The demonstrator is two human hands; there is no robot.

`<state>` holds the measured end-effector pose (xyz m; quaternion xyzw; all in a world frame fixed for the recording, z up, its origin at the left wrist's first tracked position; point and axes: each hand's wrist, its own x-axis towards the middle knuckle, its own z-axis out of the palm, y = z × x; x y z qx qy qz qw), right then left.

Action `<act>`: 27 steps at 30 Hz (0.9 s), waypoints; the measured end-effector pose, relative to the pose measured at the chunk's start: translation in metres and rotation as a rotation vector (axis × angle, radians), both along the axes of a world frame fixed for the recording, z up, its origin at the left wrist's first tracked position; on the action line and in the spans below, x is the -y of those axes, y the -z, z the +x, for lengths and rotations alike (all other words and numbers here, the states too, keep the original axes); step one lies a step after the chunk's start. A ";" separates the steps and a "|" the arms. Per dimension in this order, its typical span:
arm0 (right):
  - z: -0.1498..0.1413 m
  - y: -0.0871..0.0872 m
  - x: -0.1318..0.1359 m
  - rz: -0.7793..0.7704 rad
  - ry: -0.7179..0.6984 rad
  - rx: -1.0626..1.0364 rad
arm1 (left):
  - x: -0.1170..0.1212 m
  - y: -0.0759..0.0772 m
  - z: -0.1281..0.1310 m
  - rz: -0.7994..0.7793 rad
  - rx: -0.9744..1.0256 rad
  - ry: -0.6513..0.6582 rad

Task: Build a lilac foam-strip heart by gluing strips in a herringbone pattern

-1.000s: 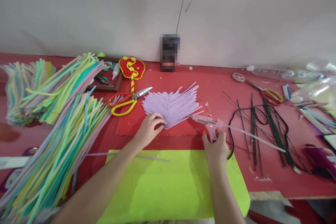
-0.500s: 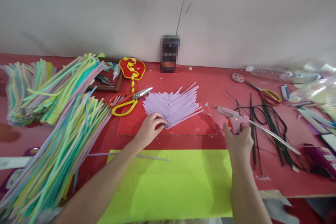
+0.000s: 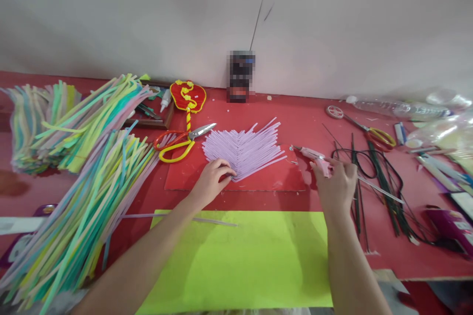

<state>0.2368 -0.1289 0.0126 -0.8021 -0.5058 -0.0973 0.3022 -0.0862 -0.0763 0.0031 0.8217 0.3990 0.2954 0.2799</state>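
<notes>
Lilac pipe cleaners [image 3: 254, 147] lie side by side in a leaf-like V pattern on a red board [image 3: 273, 181]. At the pattern's lower point, my left hand [image 3: 213, 179] has its thumb and fingertips closed on the pipe cleaner ends. My right hand [image 3: 337, 184] is wrapped round a pink hot glue gun [image 3: 314, 154], whose nozzle points left at the board's upper right corner. A clear glue stick [image 3: 384, 191] juts from the gun's back. Below the board lies a yellow-green sheet [image 3: 240, 261], with a single lilac pipe cleaner [image 3: 214, 221] across its top edge.
Bundles of coloured pipe cleaners [image 3: 84, 206] fill the left side. Red-and-yellow scissors [image 3: 175, 147] touch the board's left; another pair [image 3: 380, 138] lies right. Near the wall are a fan-shaped ornament [image 3: 187, 96] and a blurred-out device [image 3: 241, 78]. Dark green wires [image 3: 384, 192] and plastic bottles [image 3: 402, 107] lie right.
My right hand has shifted the glue gun slightly left and up, so its nozzle now meets or nearly meets the board's corner. My left hand stays put.
</notes>
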 end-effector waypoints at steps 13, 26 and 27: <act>-0.060 0.005 -0.054 -0.222 -0.951 -0.014 | 0.000 0.001 0.001 0.003 0.023 -0.001; -0.054 0.008 -0.061 -0.264 -0.985 -0.180 | -0.001 -0.001 -0.002 -0.006 -0.007 0.031; -0.054 0.008 -0.061 -0.268 -0.986 -0.183 | -0.001 -0.001 -0.002 -0.009 -0.005 0.034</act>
